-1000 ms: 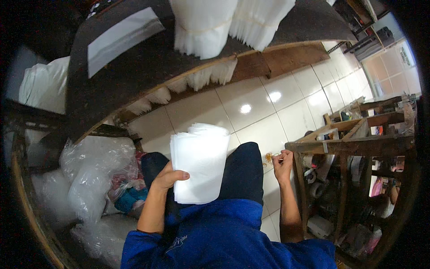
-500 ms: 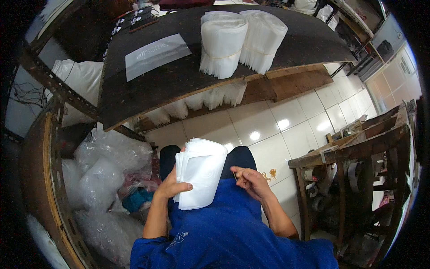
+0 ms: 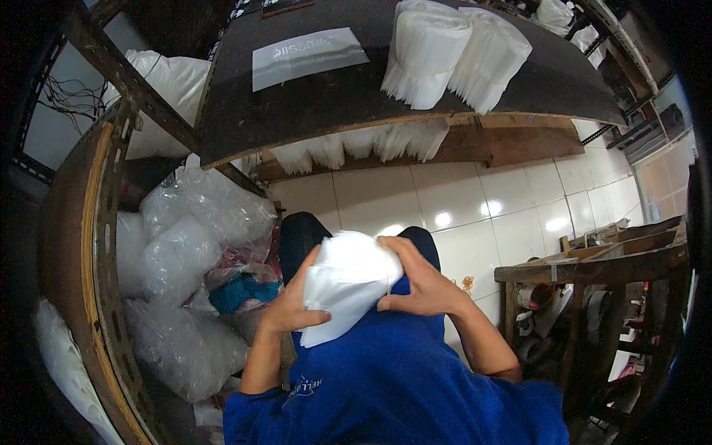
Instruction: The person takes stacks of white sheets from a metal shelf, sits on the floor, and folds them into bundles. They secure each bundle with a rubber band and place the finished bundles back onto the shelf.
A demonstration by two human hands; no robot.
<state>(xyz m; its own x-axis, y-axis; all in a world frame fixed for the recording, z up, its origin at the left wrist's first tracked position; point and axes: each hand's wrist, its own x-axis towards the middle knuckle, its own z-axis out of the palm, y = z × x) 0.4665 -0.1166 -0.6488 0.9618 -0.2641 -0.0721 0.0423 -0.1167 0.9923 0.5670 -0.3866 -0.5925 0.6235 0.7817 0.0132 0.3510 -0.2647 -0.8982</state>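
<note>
the left hand [image 3: 295,310] and the right hand [image 3: 429,288] both hold one white bundle [image 3: 347,285], one on each side. the bundle is over the person's lap, near the blue shirt [image 3: 386,371]. both thumbs show on the near side, but most of the other fingers are hidden behind it. a thin line by the right thumb is too blurry to name. small orange loops [image 3: 467,284] on the floor [image 3: 475,256] are partly hidden by the right arm. things inside the dark shelf [image 3: 593,271] are hard to see.
</note>
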